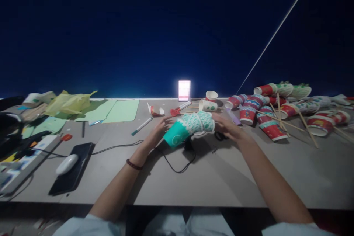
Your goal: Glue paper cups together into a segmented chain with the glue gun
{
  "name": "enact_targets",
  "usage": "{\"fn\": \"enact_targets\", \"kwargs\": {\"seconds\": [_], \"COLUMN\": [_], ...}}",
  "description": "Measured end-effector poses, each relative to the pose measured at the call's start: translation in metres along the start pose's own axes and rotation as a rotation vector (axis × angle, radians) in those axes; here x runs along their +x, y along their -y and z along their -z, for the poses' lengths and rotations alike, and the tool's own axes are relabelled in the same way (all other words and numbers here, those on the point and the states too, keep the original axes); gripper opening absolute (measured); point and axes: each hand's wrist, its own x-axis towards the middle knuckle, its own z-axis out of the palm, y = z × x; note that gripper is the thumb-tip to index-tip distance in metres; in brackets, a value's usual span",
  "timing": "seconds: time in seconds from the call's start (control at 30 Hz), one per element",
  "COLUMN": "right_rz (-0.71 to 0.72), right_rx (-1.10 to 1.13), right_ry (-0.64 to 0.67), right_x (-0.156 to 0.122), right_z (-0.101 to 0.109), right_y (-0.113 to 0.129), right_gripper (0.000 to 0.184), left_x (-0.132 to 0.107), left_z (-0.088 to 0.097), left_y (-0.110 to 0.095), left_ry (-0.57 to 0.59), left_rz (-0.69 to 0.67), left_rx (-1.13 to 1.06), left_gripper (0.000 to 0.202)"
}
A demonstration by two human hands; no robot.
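In front of me, a row of paper cups joined end to end is tilted just above the table. It has a teal green cup (176, 134) at the left and white cups with a green pattern (199, 122) at the right. My left hand (160, 129) grips the green cup from behind, with its fingertips partly hidden by it. At the opposite end, my right hand (227, 127) holds the patterned cups, its fingers bent around their far side. Below the cups a thin black cord (179, 172) loops over the table.
Red patterned paper cups (272, 127) and wooden sticks (282, 121) crowd the right. Behind stand white cups (208, 105), a lit screen (184, 90) and a marker (142, 126). Left are green paper sheets (121, 111), a phone (79, 169), a white case (66, 164) and a power strip (30, 164).
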Motion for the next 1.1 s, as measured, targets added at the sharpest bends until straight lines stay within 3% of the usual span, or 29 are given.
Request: {"fn": "enact_targets", "kwargs": {"seconds": [0.1,0.23,0.3,0.4,0.47,0.53,0.67,0.87,0.97,1.1], "right_rz": [-0.027,0.026,0.130,0.280,0.204,0.101,0.011,0.070,0.010,-0.098], "right_rx": [-0.076,-0.180,-0.327,-0.813,-1.121,-1.267,-1.339,-1.269,-1.256,-1.408], "right_ry": [0.070,0.010,-0.112,-0.438,-0.492,-0.495,-0.502,-0.474,-0.471,-0.552], "right_x": [0.005,0.010,0.011,0.006,-0.001,-0.011,-0.025,-0.027,-0.029,-0.037], "right_z": [-0.024,-0.035,-0.026,-0.001,0.014,0.024,0.029,0.037,0.042,0.042], "right_y": [-0.006,-0.009,-0.012,-0.019,-0.026,-0.033,-0.045,-0.057,-0.059,-0.059], "right_gripper": [0.029,0.033,0.036,0.030,0.023,0.022,0.021,0.018,0.015,0.023], "left_x": [-0.002,-0.005,-0.006,-0.007,-0.007,-0.007,-0.007,-0.004,-0.002,-0.001], "left_z": [0.002,0.002,0.000,-0.003,-0.004,-0.006,-0.007,-0.006,-0.007,-0.006], "left_y": [0.004,0.006,0.005,0.002,-0.001,-0.002,-0.002,0.000,0.000,0.000], "left_ry": [0.108,0.145,0.135,0.083,0.063,0.062,0.057,-0.004,-0.077,-0.140], "left_rz": [0.086,0.198,0.193,0.175,0.184,0.188,0.154,0.214,0.186,0.114], "left_rx": [0.024,0.063,0.039,-0.021,-0.070,-0.124,-0.186,-0.256,-0.295,-0.305], "left_gripper": [0.056,0.056,0.055,0.054,0.052,0.052,0.061,0.058,0.058,0.050]}}
